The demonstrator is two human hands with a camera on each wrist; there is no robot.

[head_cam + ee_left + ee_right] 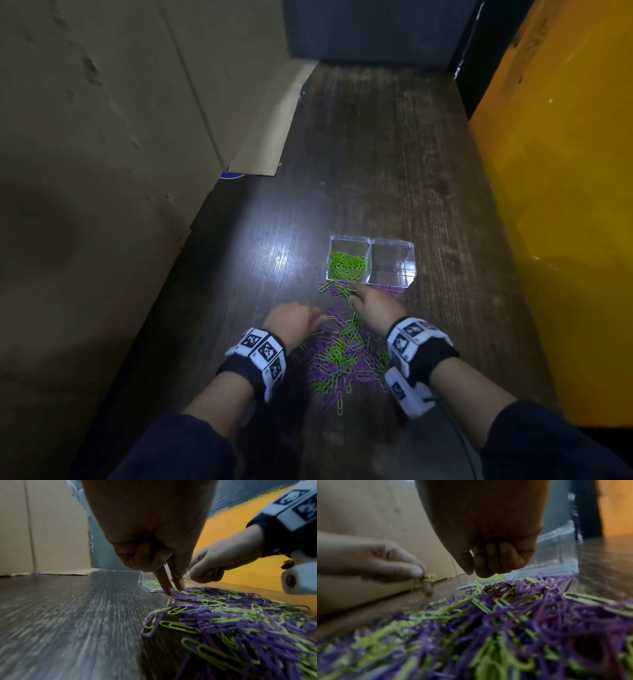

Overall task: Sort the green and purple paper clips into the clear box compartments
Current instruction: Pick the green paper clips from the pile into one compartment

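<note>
A mixed pile of green and purple paper clips (342, 353) lies on the dark wooden table, between my two hands. Just beyond it stands the clear box (372, 241). Its left compartment holds green clips (347, 263); the right compartment (394, 263) looks bare. My left hand (308, 318) pinches a green clip (429, 577) at the pile's left edge, with two fingers (167, 588) pointing down onto the clips. My right hand (359, 296) hovers over the far end of the pile, close to the box. Its fingers (489, 561) are curled, and no clip shows among them.
A cardboard wall (120, 137) runs along the table's left side and a yellow panel (565, 205) along its right. A dark panel (370, 27) closes the far end. Bare wood (370, 154) stretches beyond the box.
</note>
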